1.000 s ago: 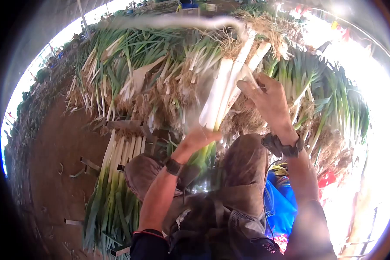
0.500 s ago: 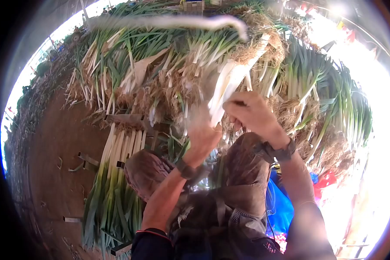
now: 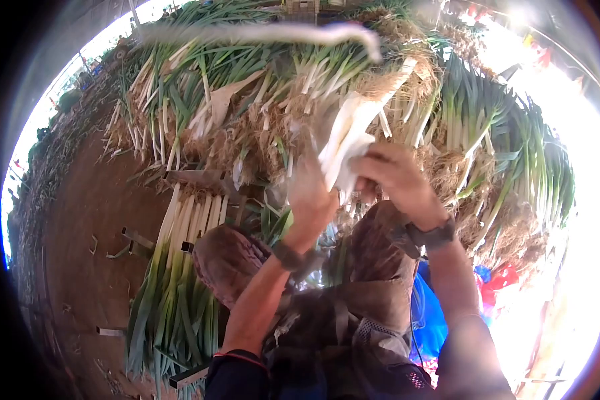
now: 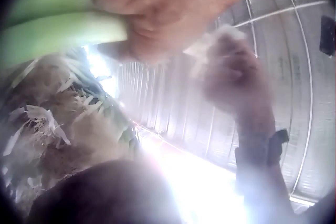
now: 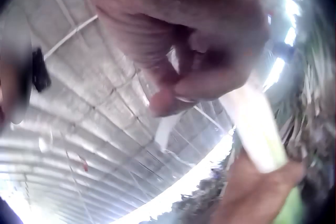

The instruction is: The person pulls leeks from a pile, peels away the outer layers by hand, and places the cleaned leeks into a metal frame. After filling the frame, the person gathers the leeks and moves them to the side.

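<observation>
My left hand [image 3: 311,210] grips several leeks [image 3: 353,120] around the shafts, white ends and roots slanting up to the right. Green leaves [image 4: 58,32] fill a corner of the left wrist view beside that hand. Just right of the shafts, my right hand [image 3: 397,177] pinches a pale, thin outer layer [image 3: 349,163] between thumb and fingers. A strip of this layer [image 5: 167,129] hangs below the fingertips in the right wrist view. There, the white shaft [image 5: 257,127] runs behind the right hand down into the left hand [image 5: 257,192].
A long heap of rooted leeks [image 3: 247,127] lies across the far side, more leeks [image 3: 513,140] to the right. At left, trimmed leeks [image 3: 187,227] lie in a metal rack [image 3: 197,177] above bare soil [image 3: 93,233]. Blue plastic [image 3: 428,313] is beside the right knee.
My right hand has come down and left from high on the leeks, and a pale layer now hangs loose from its fingers. The left hand, still gripping the leeks, has turned slightly.
</observation>
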{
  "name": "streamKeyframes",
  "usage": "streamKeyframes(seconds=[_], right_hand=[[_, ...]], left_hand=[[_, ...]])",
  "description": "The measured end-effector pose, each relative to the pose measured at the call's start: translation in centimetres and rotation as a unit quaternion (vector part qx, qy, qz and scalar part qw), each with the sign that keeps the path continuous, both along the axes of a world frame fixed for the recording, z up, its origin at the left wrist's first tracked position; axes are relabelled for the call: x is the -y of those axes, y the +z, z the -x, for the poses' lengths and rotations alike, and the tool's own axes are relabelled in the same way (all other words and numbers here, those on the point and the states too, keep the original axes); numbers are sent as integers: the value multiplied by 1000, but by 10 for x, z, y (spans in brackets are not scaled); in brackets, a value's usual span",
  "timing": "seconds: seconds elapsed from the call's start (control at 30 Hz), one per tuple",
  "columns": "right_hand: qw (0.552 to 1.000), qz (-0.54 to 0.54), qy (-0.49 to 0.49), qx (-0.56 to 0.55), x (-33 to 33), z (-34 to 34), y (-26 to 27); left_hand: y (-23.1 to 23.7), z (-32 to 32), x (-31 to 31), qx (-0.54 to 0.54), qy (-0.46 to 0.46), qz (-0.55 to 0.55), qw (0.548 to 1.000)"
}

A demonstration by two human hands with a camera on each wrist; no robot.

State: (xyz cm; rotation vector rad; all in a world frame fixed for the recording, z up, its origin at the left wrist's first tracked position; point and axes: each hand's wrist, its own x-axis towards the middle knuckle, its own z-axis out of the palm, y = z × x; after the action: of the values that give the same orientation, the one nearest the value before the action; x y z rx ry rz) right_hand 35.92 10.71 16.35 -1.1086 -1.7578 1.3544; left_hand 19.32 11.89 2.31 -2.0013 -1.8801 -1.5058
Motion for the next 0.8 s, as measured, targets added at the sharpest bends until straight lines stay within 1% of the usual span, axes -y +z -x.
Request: streamKeyframes(seconds=[0.03, 0.07, 0.1, 0.13, 0.17, 0.2, 0.23, 0.27, 0.3, 0.33, 0.37, 0.4, 0.43, 0.47, 0.5, 0.53, 0.6, 0.63, 0.67, 0.73, 0.77, 0.8], right_hand=[[993, -105, 6, -55, 3, -10, 7], [972, -209, 11, -111, 6, -17, 16], [930, -171, -151, -287, 28, -9, 38], [834, -122, -303, -445, 49, -1, 58], [834, -122, -304, -445, 49, -11, 66], [866, -172, -210, -420, 45, -33, 72], [887, -221, -113, -390, 39, -60, 78], [895, -268, -14, -355, 34, -82, 85], [892, -313, 86, -315, 36, -92, 95], [939, -270, -208, 55, 74, -43, 120], [935, -323, 44, -141, 35, -59, 84], [946, -260, -95, 167, 24, -58, 73], [963, -201, -93, 154, 23, -41, 61], [909, -338, -56, 236, 10, -34, 39], [902, -284, -116, 304, 7, -20, 31], [902, -285, -118, 303, 5, -7, 28], [884, -274, -129, 357, -3, 8, 26], [896, -262, -131, 333, -11, 9, 22], [896, -262, -130, 333, -17, 8, 21], [928, -243, -103, 262, -24, 5, 24], [928, -242, -102, 263, -22, 0, 24], [972, -176, -91, 125, -13, -3, 34]], left_hand=[[-2, 5, -2, -15, -14, -6, 1000], [-3, 12, -3, -17, -14, -6, 1000], [2, 19, -2, 28, -69, 66, 995], [5, 26, -3, 73, -124, 137, 980], [5, 31, -9, 111, -123, 183, 969], [4, 38, -12, 110, -124, 184, 969], [4, 46, -15, 152, -182, 194, 952], [4, 53, -18, 192, -239, 202, 930], [-5, 58, -24, 189, -247, 206, 928], [0, 61, -23, 187, -248, 202, 929], [5, 63, -21, 170, -249, 228, 926], [9, 64, -19, 152, -249, 254, 922], [6, 65, -20, 149, -250, 251, 923], [-3, 66, -24, 137, -279, 235, 921], [-8, 66, -24, 125, -308, 220, 917], [-6, 64, -19, 123, -309, 219, 917], [-5, 58, -11, 197, -311, 282, 886], [-14, 57, -15, 168, -298, 296, 892], [-18, 58, -16, 168, -298, 295, 892], [-8, 56, -12, 150, -296, 279, 901], [-3, 56, -9, 150, -295, 280, 901], [3, 55, -5, 153, -297, 285, 898]])
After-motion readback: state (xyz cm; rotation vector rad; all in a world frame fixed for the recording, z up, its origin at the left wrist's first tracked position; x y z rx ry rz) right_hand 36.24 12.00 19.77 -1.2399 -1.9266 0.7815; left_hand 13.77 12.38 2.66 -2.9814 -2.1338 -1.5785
